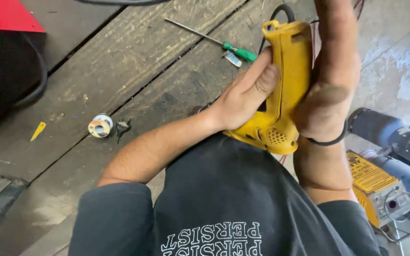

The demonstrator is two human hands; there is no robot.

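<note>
Hands close on a yellow power tool (281, 95) held over the wooden bench (134, 71): the left hand (245, 97) wraps its body, the right hand (326, 102) clasps the other side. A green-handled screwdriver (214, 40) lies toward the bench's far edge, a solder spool (100, 126) well to the left.

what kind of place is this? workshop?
Most likely a workshop or repair bench. Both hands, left hand and right hand, grip a yellow power tool housing over a worn wooden plank surface. A green-handled screwdriver and a small spool lie on it.
</note>
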